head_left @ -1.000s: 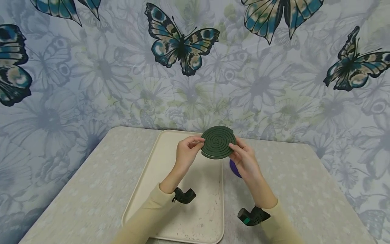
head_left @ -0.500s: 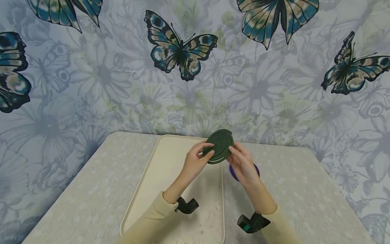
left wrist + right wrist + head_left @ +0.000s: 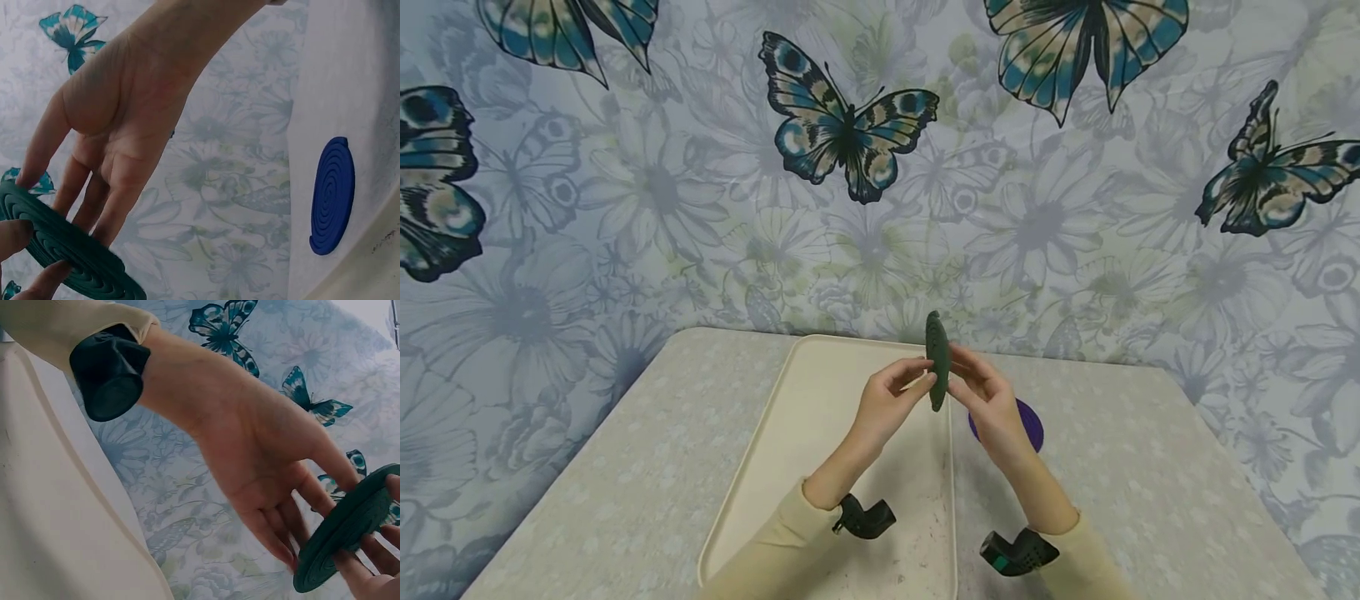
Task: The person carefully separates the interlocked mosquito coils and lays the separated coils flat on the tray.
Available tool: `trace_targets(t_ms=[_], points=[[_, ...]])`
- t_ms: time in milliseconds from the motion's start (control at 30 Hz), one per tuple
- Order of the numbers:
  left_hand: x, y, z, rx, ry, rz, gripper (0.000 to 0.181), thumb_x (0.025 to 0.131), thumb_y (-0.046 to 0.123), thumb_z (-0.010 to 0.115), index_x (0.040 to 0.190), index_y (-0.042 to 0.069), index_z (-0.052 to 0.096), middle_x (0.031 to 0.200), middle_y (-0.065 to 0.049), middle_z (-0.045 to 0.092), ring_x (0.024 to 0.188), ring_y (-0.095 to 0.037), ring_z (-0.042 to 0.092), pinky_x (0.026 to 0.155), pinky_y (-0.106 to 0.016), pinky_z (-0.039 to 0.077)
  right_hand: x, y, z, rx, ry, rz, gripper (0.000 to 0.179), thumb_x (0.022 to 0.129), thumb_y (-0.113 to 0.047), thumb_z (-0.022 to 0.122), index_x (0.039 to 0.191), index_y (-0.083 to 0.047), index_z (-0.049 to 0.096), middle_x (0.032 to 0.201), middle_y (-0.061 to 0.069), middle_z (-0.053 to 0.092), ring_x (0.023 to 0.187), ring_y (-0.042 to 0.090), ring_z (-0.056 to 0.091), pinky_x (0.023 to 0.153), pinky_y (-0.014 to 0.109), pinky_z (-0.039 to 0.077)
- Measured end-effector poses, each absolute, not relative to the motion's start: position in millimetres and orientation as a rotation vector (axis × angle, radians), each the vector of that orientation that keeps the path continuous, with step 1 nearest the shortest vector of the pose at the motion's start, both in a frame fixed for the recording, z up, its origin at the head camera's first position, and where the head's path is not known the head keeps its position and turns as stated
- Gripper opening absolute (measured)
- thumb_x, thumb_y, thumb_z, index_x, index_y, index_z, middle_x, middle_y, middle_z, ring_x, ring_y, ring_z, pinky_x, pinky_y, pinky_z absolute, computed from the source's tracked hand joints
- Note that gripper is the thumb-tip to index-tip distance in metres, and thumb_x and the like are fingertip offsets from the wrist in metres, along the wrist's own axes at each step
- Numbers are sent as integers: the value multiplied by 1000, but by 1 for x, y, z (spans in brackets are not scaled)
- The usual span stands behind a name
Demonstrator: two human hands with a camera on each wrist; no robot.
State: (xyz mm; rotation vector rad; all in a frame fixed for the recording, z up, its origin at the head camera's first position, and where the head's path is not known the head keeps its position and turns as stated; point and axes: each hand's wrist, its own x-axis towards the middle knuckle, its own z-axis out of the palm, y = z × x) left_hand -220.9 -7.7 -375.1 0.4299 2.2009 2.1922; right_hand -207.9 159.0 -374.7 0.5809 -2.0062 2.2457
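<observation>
A dark green spiral disc (image 3: 937,362), coiled from a clay-like rope, stands on edge in the air over the tray's right side. My left hand (image 3: 882,410) has thumb and fingertips on its left face. From the other side, the thumb and fingers of my right hand (image 3: 996,417) hold it. The left wrist view shows the coils of the green disc (image 3: 62,247) tilted, with the right hand (image 3: 131,125) above it. In the right wrist view the left hand (image 3: 262,450) reaches down to the disc's rim. A purple spiral disc (image 3: 1032,427) lies partly hidden behind my right hand.
A cream tray (image 3: 835,400) with dark specks near its front lies beneath my left arm. The pale table (image 3: 1150,467) ends at a butterfly-patterned backdrop (image 3: 1037,275). Each wrist wears a black camera (image 3: 867,517).
The green disc has turned from facing me to edge-on. My left hand has moved right, from its rim onto its face; more of the purple disc shows.
</observation>
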Motion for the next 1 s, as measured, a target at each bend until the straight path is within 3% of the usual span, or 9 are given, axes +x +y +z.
trace_targets(t_ms=[100, 333, 533, 633, 767, 900, 1000], points=[[-220, -6, -376, 462, 2249, 2240, 28, 90, 17, 66, 115, 4, 68, 132, -11, 60, 128, -25, 52, 106, -39, 45, -210, 156, -378, 585, -1966, 2259, 49, 94, 0, 54, 141, 1, 39, 127, -7, 53, 122, 6, 50, 98, 17, 46], [-219, -4, -379, 536, 2264, 2349, 24, 88, 10, 68, 109, 0, 70, 122, -11, 65, 119, -23, 58, 104, -30, 46, -212, 151, -379, 572, -1926, 2245, 51, 92, 1, 55, 141, 3, 38, 121, -8, 57, 118, 7, 52, 98, 16, 46], [-219, -4, -378, 568, 2339, 2274, 26, 91, 18, 65, 112, 3, 70, 126, -7, 60, 124, -21, 52, 106, -41, 44, -209, 152, -379, 553, -2034, 2172, 53, 96, -6, 53, 145, -2, 35, 125, -10, 54, 124, 6, 46, 102, 17, 40], [-219, -6, -377, 576, 2324, 2212, 31, 93, 25, 62, 116, 5, 68, 135, -5, 54, 132, -22, 45, 110, -49, 38, -208, 152, -379, 562, -2097, 2133, 53, 97, -9, 51, 147, -6, 33, 130, -7, 50, 127, 6, 42, 103, 21, 38], [-220, -11, -376, 586, 2262, 2138, 36, 95, 29, 58, 120, 5, 65, 149, -3, 41, 141, -25, 33, 113, -56, 31, -206, 151, -378, 548, -2136, 2130, 55, 98, -11, 49, 150, -10, 29, 133, -2, 45, 122, 6, 47, 104, 28, 38], [-221, -13, -375, 600, 2191, 2156, 37, 94, 26, 60, 122, 3, 63, 151, -4, 37, 140, -27, 35, 112, -49, 37, -205, 150, -378, 534, -2085, 2202, 56, 99, -11, 48, 150, -8, 26, 134, -3, 45, 127, 5, 44, 113, 41, 29], [-221, -12, -374, 580, 2141, 2221, 36, 91, 25, 65, 120, 2, 65, 149, -3, 42, 139, -24, 38, 108, -41, 43, -205, 149, -379, 536, -2041, 2219, 55, 97, -10, 50, 148, -7, 30, 133, -5, 48, 129, 7, 41, 115, 42, 27]])
